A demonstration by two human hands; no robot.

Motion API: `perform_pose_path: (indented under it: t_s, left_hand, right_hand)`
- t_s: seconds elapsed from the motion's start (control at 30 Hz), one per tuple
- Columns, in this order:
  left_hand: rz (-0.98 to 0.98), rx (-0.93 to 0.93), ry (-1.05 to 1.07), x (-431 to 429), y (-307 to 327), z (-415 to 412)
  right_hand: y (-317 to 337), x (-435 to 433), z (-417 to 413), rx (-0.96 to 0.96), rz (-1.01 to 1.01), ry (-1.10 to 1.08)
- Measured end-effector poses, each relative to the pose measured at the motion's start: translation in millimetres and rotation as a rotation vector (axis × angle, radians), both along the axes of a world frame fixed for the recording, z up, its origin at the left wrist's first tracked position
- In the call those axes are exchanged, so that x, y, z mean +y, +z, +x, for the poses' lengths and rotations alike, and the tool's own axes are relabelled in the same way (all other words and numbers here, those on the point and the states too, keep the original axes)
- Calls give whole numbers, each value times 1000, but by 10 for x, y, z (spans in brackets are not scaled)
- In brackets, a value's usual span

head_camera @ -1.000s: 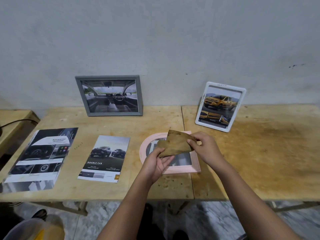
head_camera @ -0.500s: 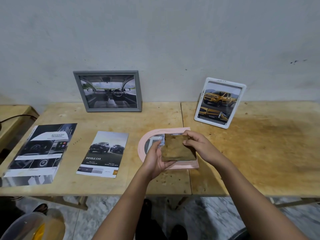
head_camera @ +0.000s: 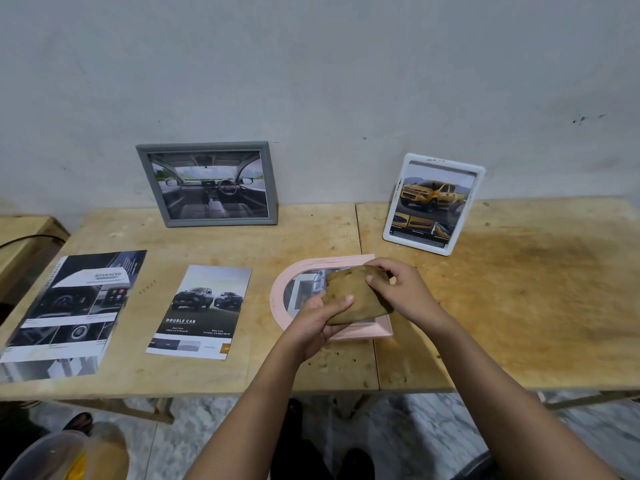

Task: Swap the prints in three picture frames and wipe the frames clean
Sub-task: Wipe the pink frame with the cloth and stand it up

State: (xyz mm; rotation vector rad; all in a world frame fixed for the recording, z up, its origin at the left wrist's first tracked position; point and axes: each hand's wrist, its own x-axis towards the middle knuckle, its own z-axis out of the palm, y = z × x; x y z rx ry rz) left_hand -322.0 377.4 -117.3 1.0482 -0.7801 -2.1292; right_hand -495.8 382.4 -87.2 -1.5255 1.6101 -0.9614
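Both hands, left hand (head_camera: 320, 322) and right hand (head_camera: 403, 294), pinch a folded brown cloth (head_camera: 356, 297) over the pink frame (head_camera: 349, 332) lying flat on the desk (head_camera: 519, 306), probably bunching it to wipe. At eleven o'clock stands the grey frame (head_camera: 207, 221); at one, the white frame (head_camera: 479, 181).

Matt brown cloth (head_camera: 356, 296), smooth pink frame (head_camera: 277, 299), glossy paper prints (head_camera: 202, 313), rough stained wooden table (head_camera: 519, 306).

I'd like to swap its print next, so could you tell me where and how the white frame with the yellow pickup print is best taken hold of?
Grip the white frame by its two long side edges near the top, coming from the front and above. It stands upright, tilted back toward the wall, so the sides and top rim are exposed, while its bottom edge sits on the wooden table. Probably avoid touching the print face.
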Motion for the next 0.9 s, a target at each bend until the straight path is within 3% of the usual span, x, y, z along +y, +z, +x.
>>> perform_pose_path:
  t_s: [0.1,0.23,0.4,0.53,0.7,0.9]
  left_hand:
    - [9,39,29,-38,10,9]
    - [11,53,74,-92,5,45]
    - [7,-67,19,-134,-38,128]
    - [-57,-179,-51,-123,-84,198]
    - [-75,-139,77,-140,-117,281]
    - [-121,-188,38,-212,-147,316]
  right_hand:
    - [-44,-11,-39,20,153,-107]
    - [-24,60,-102,-175,457,-56]
    - [-97,40,-114,-282,547,-17]
    - [-187,6,-97,-472,615,-2]
    - [-200,-1,-47,-640,718,131]
    - [-168,-44,77,-715,795,168]
